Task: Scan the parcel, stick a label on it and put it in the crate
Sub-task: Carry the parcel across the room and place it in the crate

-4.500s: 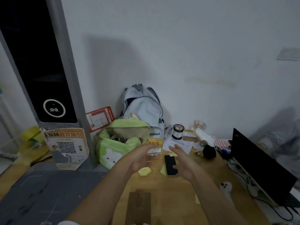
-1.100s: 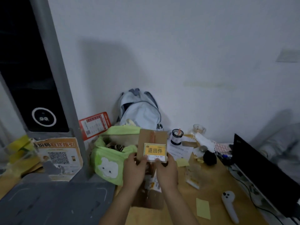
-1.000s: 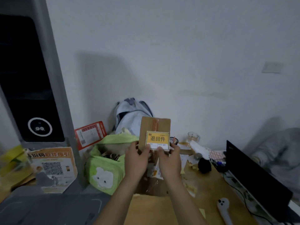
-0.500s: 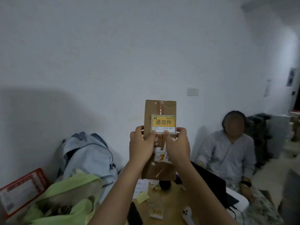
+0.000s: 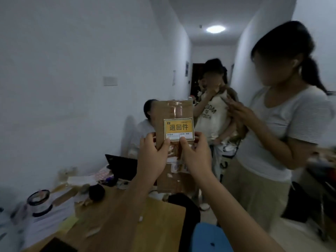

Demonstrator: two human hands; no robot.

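Observation:
I hold a flat brown cardboard parcel (image 5: 167,111) upright at chest height, in the middle of the head view. A yellow and white label (image 5: 179,128) with black characters sits on its upper front. My left hand (image 5: 151,157) grips the parcel's left side, its thumb on the label's lower left edge. My right hand (image 5: 197,157) grips the right side, its thumb pressing the label's bottom edge. The lower part of the parcel is hidden behind my hands. No crate is in view.
A wooden table (image 5: 160,215) lies below, with papers, a tape roll (image 5: 39,201) and a black laptop (image 5: 121,168). A blue chair (image 5: 211,237) is at the bottom right. A seated person is behind the parcel; two people (image 5: 269,142) stand close on the right.
My view has swung right from the table corner to the corridor with people. Both hands have kept the parcel up in front of me, thumbs still on the label.

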